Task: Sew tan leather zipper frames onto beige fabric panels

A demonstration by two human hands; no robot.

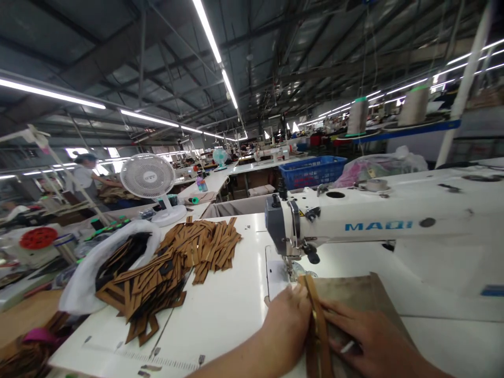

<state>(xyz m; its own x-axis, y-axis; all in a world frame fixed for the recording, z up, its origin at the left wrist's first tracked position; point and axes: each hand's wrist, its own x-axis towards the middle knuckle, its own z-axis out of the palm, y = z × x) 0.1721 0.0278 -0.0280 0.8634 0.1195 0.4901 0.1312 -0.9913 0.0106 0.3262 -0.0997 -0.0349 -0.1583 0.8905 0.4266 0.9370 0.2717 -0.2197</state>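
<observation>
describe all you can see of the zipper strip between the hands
The zipper strip is brown, cloth-like tape, lighter at its far end, with a thin gold-toned line of teeth along it. It runs toward the needle area of the sewing machine, over a drab fabric panel; its near end leaves the picture. The left hand touches its left side; the right hand is at its right edge. No slider shows clearly.

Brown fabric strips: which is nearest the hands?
The single brown strip with gold zipper teeth, lying lengthwise between the left hand and right hand; the other brown strips lie heaped to the left on the white table.
</observation>
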